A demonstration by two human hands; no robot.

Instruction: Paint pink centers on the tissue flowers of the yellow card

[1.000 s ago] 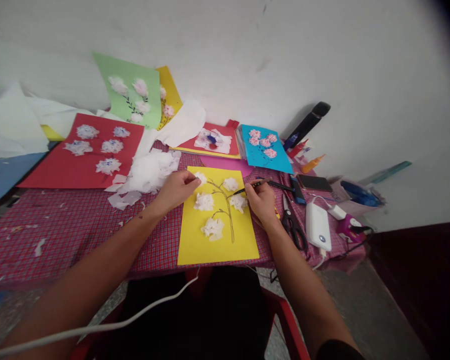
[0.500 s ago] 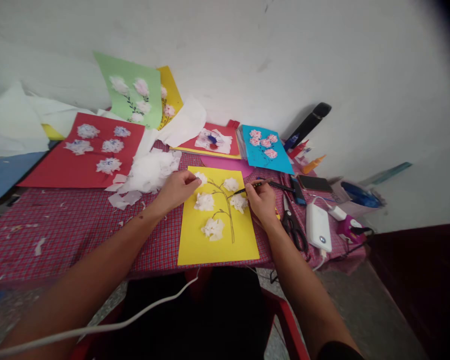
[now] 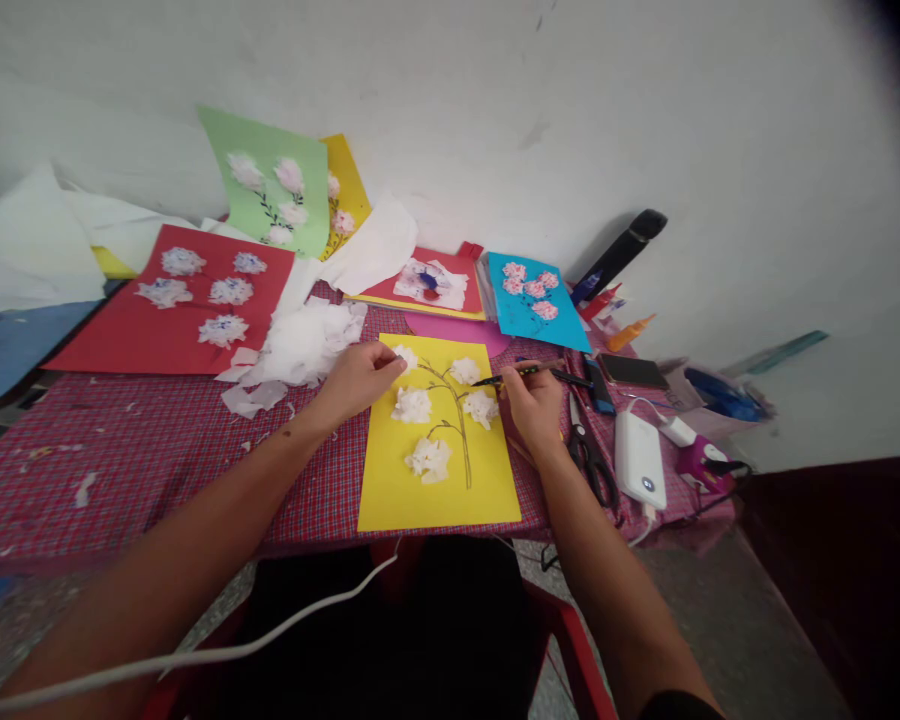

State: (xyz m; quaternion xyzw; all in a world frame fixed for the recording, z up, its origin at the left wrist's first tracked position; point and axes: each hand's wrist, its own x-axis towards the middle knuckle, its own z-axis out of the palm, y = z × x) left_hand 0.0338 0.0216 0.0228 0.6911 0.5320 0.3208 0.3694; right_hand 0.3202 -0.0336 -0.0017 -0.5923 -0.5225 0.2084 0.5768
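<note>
A yellow sheet of paper [image 3: 390,500] lies in front of me, with several crumpled white paper flowers [image 3: 429,458] on it. Dark drawn lines form a branching stem [image 3: 463,440] with small leaves between the flowers. My right hand [image 3: 534,405] grips a thin black pencil [image 3: 487,381], its point over the sheet between two flowers on the right. At the sheet's top left corner is my left hand [image 3: 360,380], fingers curled and thumb close to them, beside the upper left flower [image 3: 405,357]. What lies between those fingertips, if anything, is hidden.
Scissors [image 3: 592,465], a white power bank [image 3: 640,458] and a phone [image 3: 634,370] lie to the right. Torn white tissue [image 3: 307,345] is heaped at left. Red [image 3: 127,330], green [image 3: 270,150] and blue [image 3: 562,325] flower sheets stand behind. A white cable [image 3: 292,635] crosses my lap.
The pencil tip has moved slightly up and right, away from the stem, along with my right hand. My left hand stays at the sheet's corner. The whole view has shifted slightly.
</note>
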